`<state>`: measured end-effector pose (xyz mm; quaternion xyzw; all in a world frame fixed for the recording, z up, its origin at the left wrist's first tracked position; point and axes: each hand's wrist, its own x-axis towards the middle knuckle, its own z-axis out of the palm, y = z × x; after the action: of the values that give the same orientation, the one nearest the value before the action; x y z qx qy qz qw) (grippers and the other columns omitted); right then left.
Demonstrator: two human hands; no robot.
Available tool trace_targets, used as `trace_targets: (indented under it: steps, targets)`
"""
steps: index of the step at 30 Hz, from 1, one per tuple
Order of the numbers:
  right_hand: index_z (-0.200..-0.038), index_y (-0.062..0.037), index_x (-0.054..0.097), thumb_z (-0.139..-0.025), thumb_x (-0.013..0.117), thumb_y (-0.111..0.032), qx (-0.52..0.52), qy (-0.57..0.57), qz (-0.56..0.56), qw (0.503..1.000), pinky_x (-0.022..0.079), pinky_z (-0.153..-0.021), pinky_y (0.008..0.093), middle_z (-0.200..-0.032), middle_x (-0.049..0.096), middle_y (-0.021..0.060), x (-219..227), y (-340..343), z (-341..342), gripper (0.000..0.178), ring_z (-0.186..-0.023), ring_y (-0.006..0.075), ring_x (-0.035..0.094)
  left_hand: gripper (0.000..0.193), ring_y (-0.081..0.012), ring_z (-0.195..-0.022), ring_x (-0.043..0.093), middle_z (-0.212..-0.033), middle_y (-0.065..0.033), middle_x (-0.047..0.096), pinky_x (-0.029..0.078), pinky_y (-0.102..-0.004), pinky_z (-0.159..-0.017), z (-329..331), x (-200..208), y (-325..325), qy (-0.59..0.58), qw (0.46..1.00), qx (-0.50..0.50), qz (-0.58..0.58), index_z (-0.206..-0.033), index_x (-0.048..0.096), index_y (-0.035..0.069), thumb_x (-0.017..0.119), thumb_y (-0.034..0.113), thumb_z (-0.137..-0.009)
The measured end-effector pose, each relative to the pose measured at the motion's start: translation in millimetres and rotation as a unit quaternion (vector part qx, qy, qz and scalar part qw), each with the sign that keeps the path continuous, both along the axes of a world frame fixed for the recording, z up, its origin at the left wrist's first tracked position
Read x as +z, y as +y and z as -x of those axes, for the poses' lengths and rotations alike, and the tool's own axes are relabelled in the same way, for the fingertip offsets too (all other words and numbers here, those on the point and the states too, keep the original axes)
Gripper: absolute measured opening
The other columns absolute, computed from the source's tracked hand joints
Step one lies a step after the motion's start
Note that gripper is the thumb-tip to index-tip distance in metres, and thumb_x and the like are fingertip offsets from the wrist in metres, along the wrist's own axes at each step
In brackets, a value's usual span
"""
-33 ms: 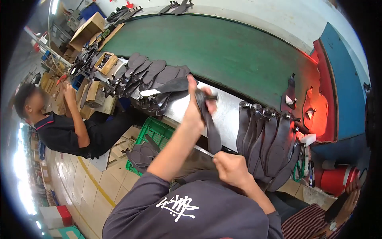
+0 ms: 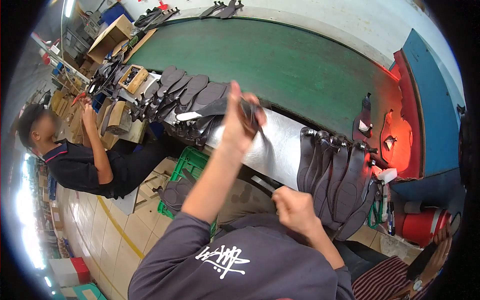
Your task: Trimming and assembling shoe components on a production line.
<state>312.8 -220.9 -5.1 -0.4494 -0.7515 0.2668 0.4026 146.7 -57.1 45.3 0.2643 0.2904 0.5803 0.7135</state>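
My left hand (image 2: 239, 125) is raised over the metal bench, wrapped round a dark grey shoe sole (image 2: 269, 145). The sole is smeared by motion and hangs down to the right of my fingers. My right hand (image 2: 296, 206) is closed on a tool with a flat, shiny metal blade (image 2: 262, 183), held low near my lap. Its blade points left and away from me, apart from the sole. Just left of my left hand, a sole with a white patch at its tip (image 2: 189, 116) lies on a pile of dark soles (image 2: 209, 94).
A row of dark soles (image 2: 345, 195) stands at the right of the metal bench (image 2: 286, 150). Behind runs a green conveyor belt (image 2: 265, 60), with a red-lit opening (image 2: 407, 145) at its right end. Below left is a green crate (image 2: 192, 159). A co-worker (image 2: 80, 160) sits at left; another person's hand (image 2: 440, 250) shows lower right.
My left hand has shifted left and turned, swinging the sole with it. The tool's blade has dropped back from the sole's lower end, and my right hand has moved slightly to the right.
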Motion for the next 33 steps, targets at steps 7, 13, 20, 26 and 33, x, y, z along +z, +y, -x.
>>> trace_targets:
  steps: [7, 13, 20, 26, 33]
  targets:
    - [-0.085, -0.0007, 0.060, -0.090, 0.054, -0.003, -0.254, 0.044, 0.009, 0.966, 0.043, -0.052, 0.0304, -0.064, 0.055, 0.0098, 25.6, 0.0, -78.2, 0.008, -0.053, 0.0175, 0.054, 0.051, -0.0303, -0.103, 0.062, -0.107, -0.0165, 0.063, 0.037, -0.0488, -0.106, 175.9, 44.1, 95.9, 0.074, 0.941, -0.070, -0.324, -0.129, 0.050, -0.003, 0.061, 0.013, -0.082]
    - [-0.090, 0.0000, 0.064, -0.089, 0.057, -0.008, -0.516, -0.084, -0.086, 0.848, 0.048, -0.064, 0.0390, -0.077, 0.065, 0.0149, 8.7, -18.0, -178.1, 0.011, -0.068, 0.0332, 0.063, 0.024, -0.0140, -0.088, 0.057, -0.096, -0.0042, 0.063, 0.043, -0.0257, -0.080, 304.5, -64.9, 85.8, 0.677, 0.694, -0.003, -0.246, -0.110, 0.066, 0.000, 0.056, 0.008, -0.090]
    - [-0.121, -0.0032, 0.055, -0.085, 0.064, -0.019, -0.574, -0.093, 0.134, 0.803, 0.048, -0.071, 0.0421, -0.082, 0.066, 0.0179, -17.3, -36.0, -205.6, 0.041, -0.077, 0.0335, 0.065, 0.025, -0.0283, -0.090, 0.061, -0.098, -0.0141, 0.065, 0.044, -0.0383, -0.082, 289.3, -56.7, 59.2, 0.879, 0.436, 0.075, -0.180, -0.105, 0.069, 0.005, 0.056, 0.023, -0.093]
    - [-0.113, -0.0016, 0.060, -0.083, 0.067, -0.017, -0.548, -0.065, 0.033, 0.834, 0.047, -0.066, 0.0394, -0.075, 0.064, 0.0146, -48.5, -15.8, -227.8, 0.035, -0.067, 0.0290, 0.062, 0.027, -0.0332, -0.109, 0.054, -0.115, -0.0146, 0.061, 0.036, -0.0455, -0.099, 125.9, -40.1, 41.5, 0.816, 0.386, 0.152, -0.402, -0.108, 0.068, 0.012, 0.060, 0.028, -0.088]
    - [-0.096, -0.0042, 0.060, -0.081, 0.068, -0.014, -0.545, -0.062, 0.032, 0.836, 0.047, -0.064, 0.0396, -0.073, 0.063, 0.0132, -39.3, -15.0, -223.9, 0.019, -0.067, 0.0301, 0.062, 0.047, -0.0258, -0.116, 0.054, -0.123, -0.0071, 0.060, 0.021, -0.0509, -0.113, 152.3, -84.2, 62.2, 0.918, 0.224, 0.064, -0.321, -0.128, 0.057, 0.022, 0.062, 0.022, -0.081]
